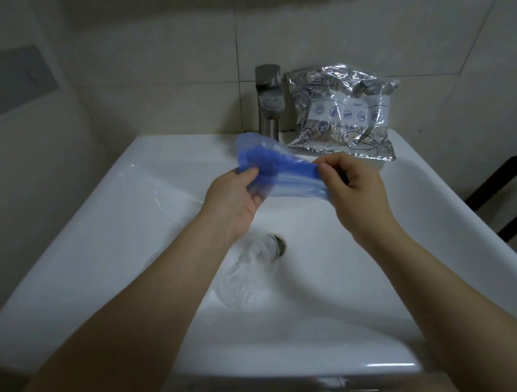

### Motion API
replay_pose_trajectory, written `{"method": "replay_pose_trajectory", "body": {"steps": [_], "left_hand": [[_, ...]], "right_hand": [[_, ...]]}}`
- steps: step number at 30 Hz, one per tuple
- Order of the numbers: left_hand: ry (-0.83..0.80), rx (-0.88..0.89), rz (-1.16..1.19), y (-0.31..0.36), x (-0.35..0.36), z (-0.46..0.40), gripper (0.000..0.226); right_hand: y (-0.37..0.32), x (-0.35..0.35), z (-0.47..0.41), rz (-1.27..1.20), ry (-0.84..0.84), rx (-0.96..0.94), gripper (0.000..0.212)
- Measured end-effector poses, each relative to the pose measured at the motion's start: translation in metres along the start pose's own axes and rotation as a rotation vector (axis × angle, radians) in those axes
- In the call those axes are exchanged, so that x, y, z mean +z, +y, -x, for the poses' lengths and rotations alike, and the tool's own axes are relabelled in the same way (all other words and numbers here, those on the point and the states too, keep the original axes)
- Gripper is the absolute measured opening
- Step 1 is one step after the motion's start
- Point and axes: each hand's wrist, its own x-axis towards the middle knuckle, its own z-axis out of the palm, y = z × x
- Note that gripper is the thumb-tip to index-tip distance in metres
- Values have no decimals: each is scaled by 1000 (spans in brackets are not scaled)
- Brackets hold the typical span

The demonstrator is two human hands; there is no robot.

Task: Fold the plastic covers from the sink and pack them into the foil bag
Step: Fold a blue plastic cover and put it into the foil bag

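A blue, see-through plastic cover (283, 169) is stretched between both hands above the white sink (105, 206). My left hand (236, 203) pinches its left end with thumb over fingers. My right hand (354, 189) grips its right end with curled fingers. A clear crumpled plastic cover (247, 276) lies in the basin beside the drain (280, 246). The silver foil bag (341, 113), printed with blue fish drawings and a white label, stands on the sink's back right rim, leaning on the wall.
A grey metal tap (270, 100) rises at the back rim, just left of the foil bag. Tiled wall runs behind. A dark frame (507, 190) stands to the right of the sink.
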Motion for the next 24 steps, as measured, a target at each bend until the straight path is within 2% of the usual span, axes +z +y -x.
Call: {"method": "replay_pose_trajectory", "body": {"steps": [3,5,8,10,12,15,17,18,21,24], "left_hand": [[-17,34,-207,-2,0,2,17],[-39,-5,-206,-1,0,4,15],[-88,-186,-122,9,-5,6,19],[-72,-245,-127,16,-14,2,20],[26,-181,-230,20,-20,-6,15],[148,188,-611,19,-23,-14,11],[12,478,-881,15,-22,-12,12],[-99,539,-1010,12,-21,-9,10],[-366,483,-1264,0,-16,-1,12],[-421,448,-1378,-9,-15,1,27]], "right_hand": [[3,-5,-4,-57,27,47,28],[3,-6,-5,-106,15,71,27],[1,-9,-7,-154,-13,107,28],[3,-15,-10,-138,-4,109,26],[7,-22,-12,-23,-16,37,19],[7,-27,-11,270,-149,-225,16],[6,-25,-8,418,-265,-347,22],[5,-24,-7,461,-300,-364,23],[4,-24,-6,458,-317,-368,23],[0,-27,-7,360,-288,-310,14]]}}
